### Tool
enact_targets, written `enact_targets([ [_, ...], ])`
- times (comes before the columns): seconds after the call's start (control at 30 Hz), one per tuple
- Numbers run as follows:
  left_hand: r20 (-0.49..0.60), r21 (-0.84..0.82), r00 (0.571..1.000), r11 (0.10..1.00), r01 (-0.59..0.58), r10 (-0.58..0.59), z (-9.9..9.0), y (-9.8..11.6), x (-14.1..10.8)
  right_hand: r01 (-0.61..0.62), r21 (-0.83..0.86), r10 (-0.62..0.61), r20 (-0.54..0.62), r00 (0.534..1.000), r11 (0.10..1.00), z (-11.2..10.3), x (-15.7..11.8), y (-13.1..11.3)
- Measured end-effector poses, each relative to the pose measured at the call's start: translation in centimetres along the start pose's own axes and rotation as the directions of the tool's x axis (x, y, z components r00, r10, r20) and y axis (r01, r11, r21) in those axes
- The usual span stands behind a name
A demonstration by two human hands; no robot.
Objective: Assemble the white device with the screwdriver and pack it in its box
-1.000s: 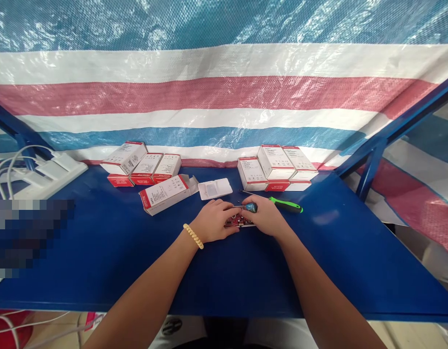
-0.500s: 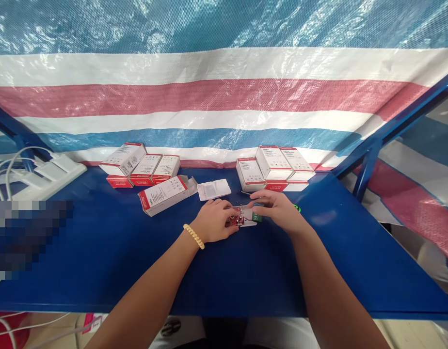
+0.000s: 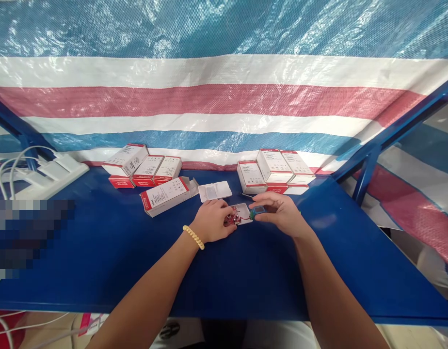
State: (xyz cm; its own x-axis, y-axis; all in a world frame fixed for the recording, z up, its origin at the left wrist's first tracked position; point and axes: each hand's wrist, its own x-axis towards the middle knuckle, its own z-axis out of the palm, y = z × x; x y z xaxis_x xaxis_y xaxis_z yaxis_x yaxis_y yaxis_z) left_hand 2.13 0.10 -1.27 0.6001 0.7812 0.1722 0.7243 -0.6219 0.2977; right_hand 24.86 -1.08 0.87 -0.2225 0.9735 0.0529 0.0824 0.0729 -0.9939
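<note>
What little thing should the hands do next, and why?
I'd probably lower the blue-green block gently beside the white case. The right hand pinches it, the left hand holds the case, and a thin reddish wire seems to join block and red board, so tugging might strain it.

A pale yellow band (image 3: 193, 237), coiled in rounded twists, is circling the left wrist (image 3: 186, 245). The left hand (image 3: 212, 220), right hand (image 3: 282, 216) and both forearms (image 3: 147, 286) are showing bare. Beyond the worktop's (image 3: 238, 281) near edge, white cloth (image 3: 191, 334), seemingly clothing, is flanking a dark patch (image 3: 224, 334), both blurred.
</note>
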Motion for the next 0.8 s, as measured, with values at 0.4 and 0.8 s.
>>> enact_targets([
  [0.4,-0.008,-0.02,1.0,1.0,-0.009,0.009,0.3,-0.4,0.0,0.127,-0.107,-0.128,-0.001,0.992,0.986,0.4,0.2,0.7],
  [0.8,0.006,-0.049,1.0,0.999,0.018,-0.018,0.1,-0.3,0.0,0.281,-0.191,-0.231,0.244,0.942,0.941,1.8,-0.2,-0.6],
])
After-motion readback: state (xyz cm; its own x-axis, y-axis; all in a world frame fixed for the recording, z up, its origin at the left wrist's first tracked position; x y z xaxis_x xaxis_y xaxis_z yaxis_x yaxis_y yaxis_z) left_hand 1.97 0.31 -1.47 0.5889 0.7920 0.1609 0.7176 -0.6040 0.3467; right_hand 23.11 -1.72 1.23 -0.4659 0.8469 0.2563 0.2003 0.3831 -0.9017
